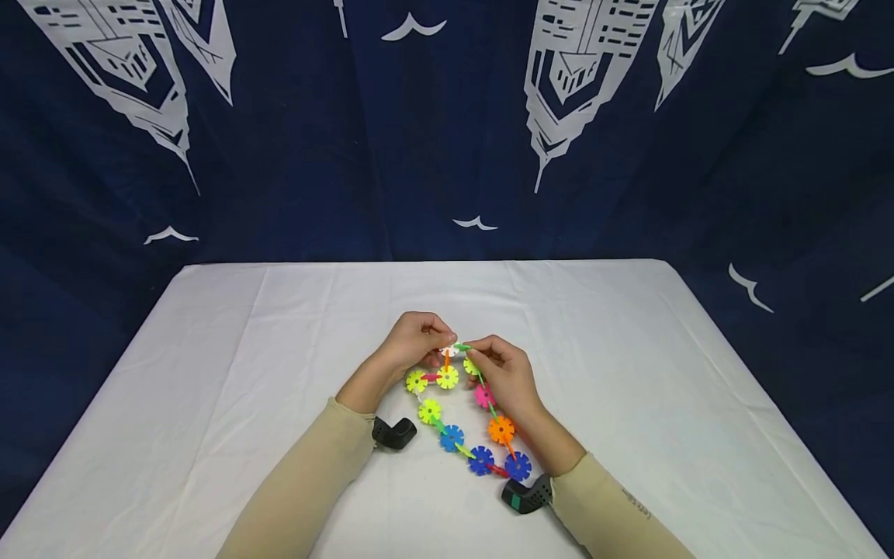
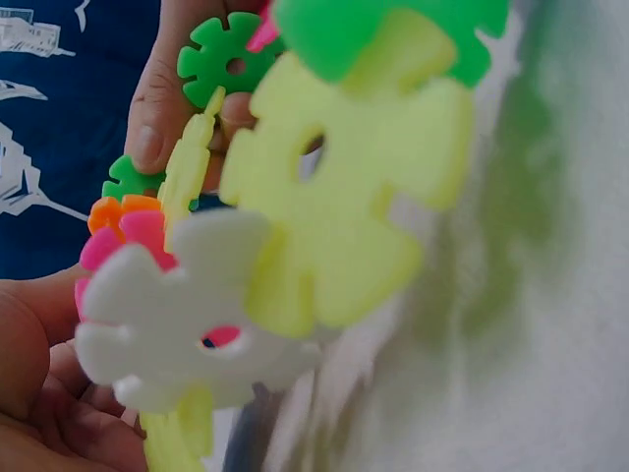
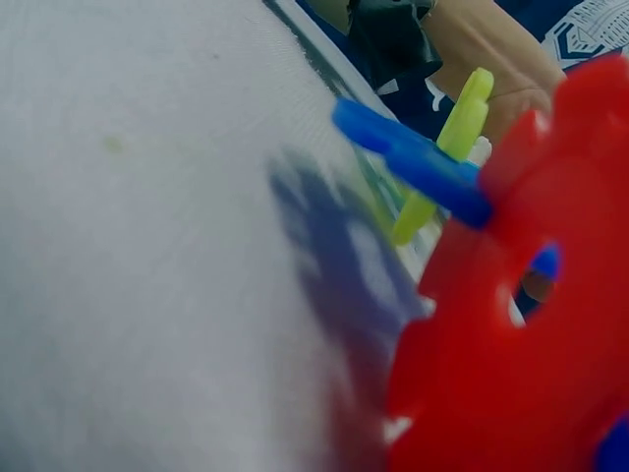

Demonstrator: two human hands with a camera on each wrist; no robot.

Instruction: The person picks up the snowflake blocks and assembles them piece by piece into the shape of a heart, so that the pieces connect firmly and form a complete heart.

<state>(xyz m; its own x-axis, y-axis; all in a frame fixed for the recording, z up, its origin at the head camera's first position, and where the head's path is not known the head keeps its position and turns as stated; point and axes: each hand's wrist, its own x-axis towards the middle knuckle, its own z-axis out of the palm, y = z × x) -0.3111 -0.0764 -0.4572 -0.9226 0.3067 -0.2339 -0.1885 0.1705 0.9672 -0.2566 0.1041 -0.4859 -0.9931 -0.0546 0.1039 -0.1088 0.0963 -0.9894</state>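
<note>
A chain of slotted plastic snowflake discs, bent into a loop, hangs between the two hands in the head view. My left hand [image 1: 417, 339] pinches it at a white disc [image 1: 449, 352] at the top of the loop. Close beside it, my right hand [image 1: 508, 378] grips a green disc [image 1: 462, 347] between thumb and fingers. Yellow, pink, orange [image 1: 497, 433] and blue discs trail down toward the wearer. In the left wrist view, a pale yellow disc [image 2: 344, 197] and a white disc [image 2: 162, 315] fill the foreground. A red disc [image 3: 580, 226] looms in the right wrist view.
A white cloth covers the table [image 1: 244, 373]. Behind it hangs a dark blue curtain [image 1: 391, 155] with white building prints. Black wrist cameras sit on the left wrist [image 1: 394, 433] and the right wrist [image 1: 525, 497], near the lower discs.
</note>
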